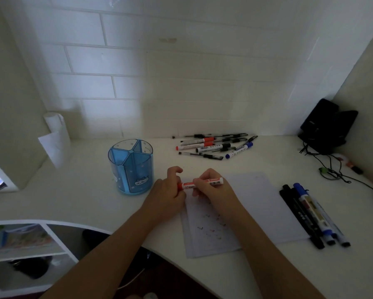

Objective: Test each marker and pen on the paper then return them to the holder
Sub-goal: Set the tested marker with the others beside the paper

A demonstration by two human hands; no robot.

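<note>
White desk (73,190) against a pale tiled wall (159,83), dimly lit, seen from the head camera looking down at both arms.

At the middle of the view both hands meet on one red marker (215,181), held roughly level above the desk. The left hand (166,190) curls round its red end, thumb and fingers pinching it, the forefinger raised and hooked above. The right hand (211,190) wraps the white barrel, whose far end sticks out past the knuckles to the right. Whether the cap is fully seated cannot be told.

Directly beneath the grip and spreading away to its right lies the paper (257,208). Small red and dark test marks dot it just below the right wrist.

Just left of the grip, beyond the left hand's knuckles, stands the blue holder (125,169), upright, with divided compartments and nothing visible in them. Beyond the grip, toward the wall and a little right, a loose pile of pens and markers (213,145) lies on the desk. Well to the right of the grip, at the paper's right edge, a row of markers (311,214) lies side by side, black and blue.

Far right of the grip, in the corner, sits a black device (328,124) with cables (332,169) trailing forward. Far left, a paper roll (56,137) leans in the other corner.
</note>
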